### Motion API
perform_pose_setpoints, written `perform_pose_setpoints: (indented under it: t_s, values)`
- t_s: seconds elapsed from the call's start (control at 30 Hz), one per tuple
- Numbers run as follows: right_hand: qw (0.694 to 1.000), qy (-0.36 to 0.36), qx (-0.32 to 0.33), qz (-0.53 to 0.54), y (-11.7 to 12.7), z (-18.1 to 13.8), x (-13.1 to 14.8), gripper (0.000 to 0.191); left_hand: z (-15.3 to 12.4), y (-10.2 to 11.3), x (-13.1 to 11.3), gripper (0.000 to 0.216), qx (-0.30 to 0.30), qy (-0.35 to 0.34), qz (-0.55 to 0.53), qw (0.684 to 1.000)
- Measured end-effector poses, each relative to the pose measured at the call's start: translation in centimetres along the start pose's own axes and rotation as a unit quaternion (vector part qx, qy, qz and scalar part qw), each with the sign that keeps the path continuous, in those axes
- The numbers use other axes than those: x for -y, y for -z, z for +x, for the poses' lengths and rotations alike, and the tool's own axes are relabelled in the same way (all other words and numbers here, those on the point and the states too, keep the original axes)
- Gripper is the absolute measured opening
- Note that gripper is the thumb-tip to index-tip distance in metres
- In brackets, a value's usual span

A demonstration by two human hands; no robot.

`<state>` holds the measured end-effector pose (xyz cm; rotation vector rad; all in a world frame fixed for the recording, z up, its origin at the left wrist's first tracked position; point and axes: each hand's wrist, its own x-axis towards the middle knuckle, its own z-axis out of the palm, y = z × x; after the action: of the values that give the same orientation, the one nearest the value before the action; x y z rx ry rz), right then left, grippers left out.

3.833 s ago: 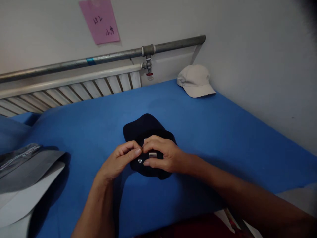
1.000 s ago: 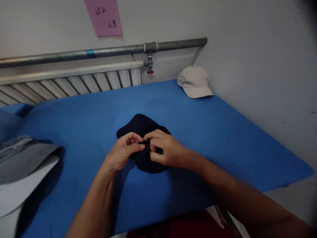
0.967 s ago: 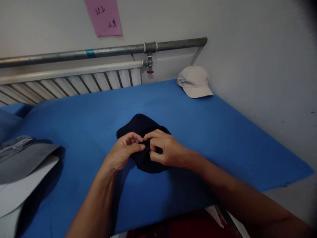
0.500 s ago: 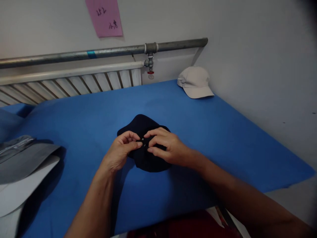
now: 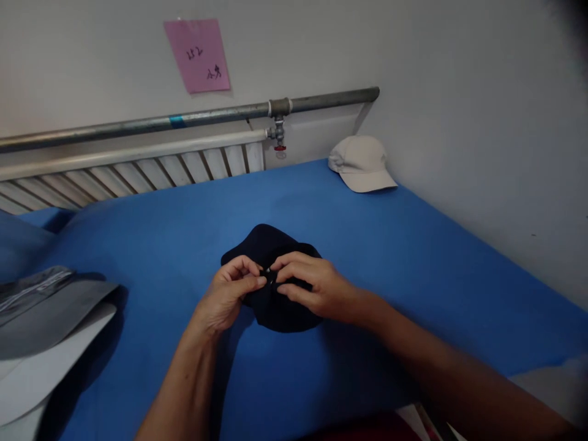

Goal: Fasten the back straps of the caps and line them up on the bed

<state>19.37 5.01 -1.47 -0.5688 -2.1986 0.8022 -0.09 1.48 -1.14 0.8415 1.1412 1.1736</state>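
A dark navy cap [image 5: 264,248] lies on the blue table cover [image 5: 390,257] in the middle of the view. My left hand [image 5: 229,294] and my right hand [image 5: 316,288] both rest on its near side, fingertips pinched together on the strap at the back of the cap. A small pale metal glint shows between the fingertips. The fingers hide most of the strap and the buckle.
A beige cap [image 5: 361,162] sits at the far right corner by the wall. Grey and white cap brims [image 5: 41,318] are stacked at the left edge. A radiator [image 5: 138,171] and a metal pipe [image 5: 206,115] run along the back wall, under a pink note [image 5: 198,55].
Both hands stay pinched on the cap's strap, the fingers shifting slightly. The metal buckle that showed 3.8 s ago is now mostly covered. The view has tilted a little downward.
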Motion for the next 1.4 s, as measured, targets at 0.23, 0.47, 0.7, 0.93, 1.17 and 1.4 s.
perform_pose_setpoints:
  t_s: [0.23,0.47,0.7,0.93,1.17,1.4]
  values:
    - [0.999,-0.03,-0.017,0.0,-1.0,0.1,0.1,0.006,0.1,0.1,0.3,0.017,0.036,-0.01,0.028,0.999]
    - [0.997,-0.081,-0.013,-0.008,0.8,0.2,0.2,0.021,0.0,0.2,-0.3,0.023,0.0,0.011,-0.035,0.999]
    - [0.993,-0.107,0.051,-0.023,0.6,0.4,0.5,0.026,0.0,0.3,-0.3,0.024,-0.005,0.018,-0.048,0.999]
    - [0.993,-0.112,0.029,0.018,0.8,0.3,0.3,0.029,0.1,0.6,-0.3,0.024,0.004,0.024,-0.057,0.998]
    - [0.995,-0.093,0.041,0.001,1.1,0.5,0.3,0.027,0.1,0.8,-0.3,0.024,0.007,0.022,-0.042,0.999]
    - [0.995,-0.089,0.045,0.008,1.0,0.5,0.4,0.022,0.1,1.4,-0.1,0.02,0.027,0.013,-0.01,0.999]
